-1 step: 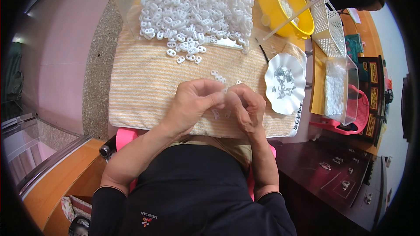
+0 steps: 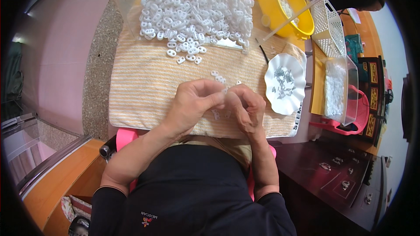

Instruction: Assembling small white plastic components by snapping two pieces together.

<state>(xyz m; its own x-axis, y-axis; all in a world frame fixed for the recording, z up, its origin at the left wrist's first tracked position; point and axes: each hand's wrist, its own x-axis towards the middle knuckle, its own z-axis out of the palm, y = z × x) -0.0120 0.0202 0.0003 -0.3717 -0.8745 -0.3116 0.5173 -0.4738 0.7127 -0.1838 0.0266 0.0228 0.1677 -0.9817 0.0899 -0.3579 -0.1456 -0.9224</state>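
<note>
Spread over our work surface is a striped yellow-and-white towel (image 2: 144,87), and above its near edge our hands meet. Our left hand (image 2: 192,102) and right hand (image 2: 245,107) pinch a small white plastic clip (image 2: 225,97) between their fingertips. A few loose clips lie just beside them on the cloth. Farther off sits the big heap of white plastic clips (image 2: 197,8); to the right stand a white scalloped dish (image 2: 286,83) holding small metal bits, a yellow bowl (image 2: 284,8) and a white mesh basket (image 2: 329,28).
</note>
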